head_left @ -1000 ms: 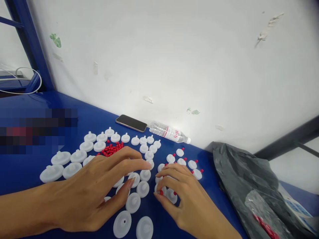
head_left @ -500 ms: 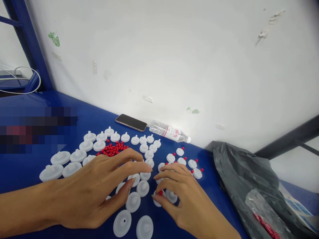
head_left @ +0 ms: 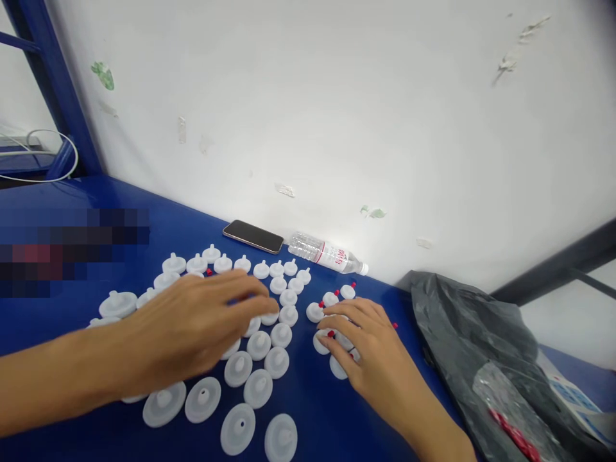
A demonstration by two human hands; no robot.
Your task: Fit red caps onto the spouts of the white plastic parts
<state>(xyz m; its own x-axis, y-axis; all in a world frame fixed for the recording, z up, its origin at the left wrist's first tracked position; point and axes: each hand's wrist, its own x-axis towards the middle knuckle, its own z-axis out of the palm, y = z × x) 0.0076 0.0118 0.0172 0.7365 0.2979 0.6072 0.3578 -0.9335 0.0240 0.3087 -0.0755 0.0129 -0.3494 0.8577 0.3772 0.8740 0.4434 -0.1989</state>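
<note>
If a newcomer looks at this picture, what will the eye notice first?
Probably the many white discs spread over the blue table, with the left hand above them. Next, the small red caps on the discs near the right hand. Behind, a clear bottle lies by the wall.

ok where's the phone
In the head view, the phone lies just left of the clear bottle, at the back of the blue table by the white wall.

- At least thirty round white plastic discs with stems, left
- At least five red-tipped white discs, right
- One black smartphone, far
- One clear plastic bottle, far
</note>
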